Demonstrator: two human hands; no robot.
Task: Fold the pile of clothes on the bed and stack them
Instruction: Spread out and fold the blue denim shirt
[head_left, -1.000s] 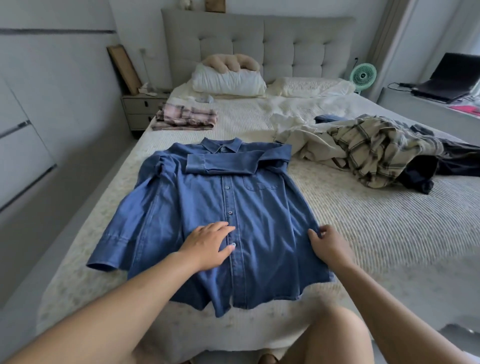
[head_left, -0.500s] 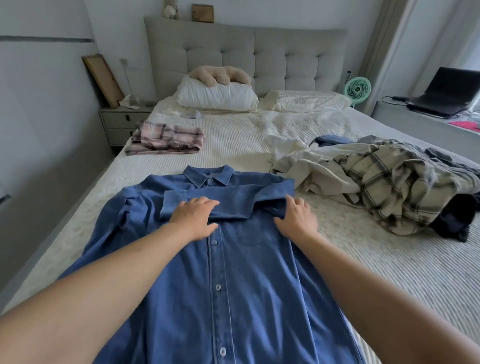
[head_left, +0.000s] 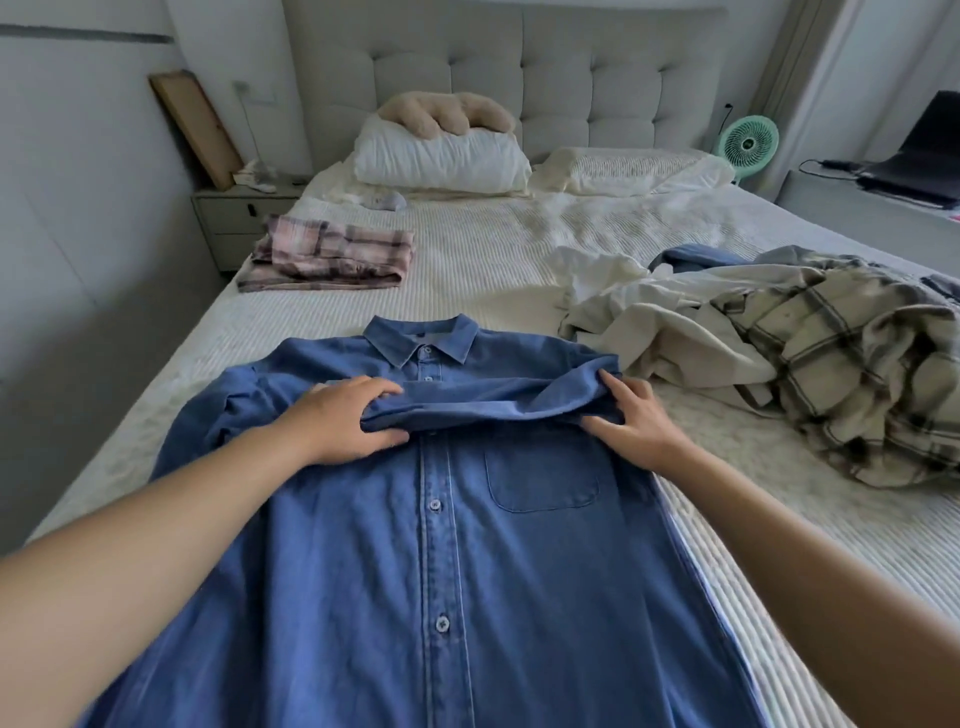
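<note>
No readable text, label, brand, number or sign anywhere in view.

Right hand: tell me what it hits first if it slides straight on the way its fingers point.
The right hand points up-left along the folded sleeve; past it, probably the collar, though depth is unclear.

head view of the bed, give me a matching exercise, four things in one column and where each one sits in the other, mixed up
Things:
1. blue denim shirt
2. pink plaid folded garment
3. beige plaid shirt
4. green fan

Places:
A. in the unfolded pile on the right
B. beyond the bed's far right corner
C. spread flat under both hands
D. far left of the bed, near the nightstand

Pairs: 1-C, 2-D, 3-A, 4-B
</note>
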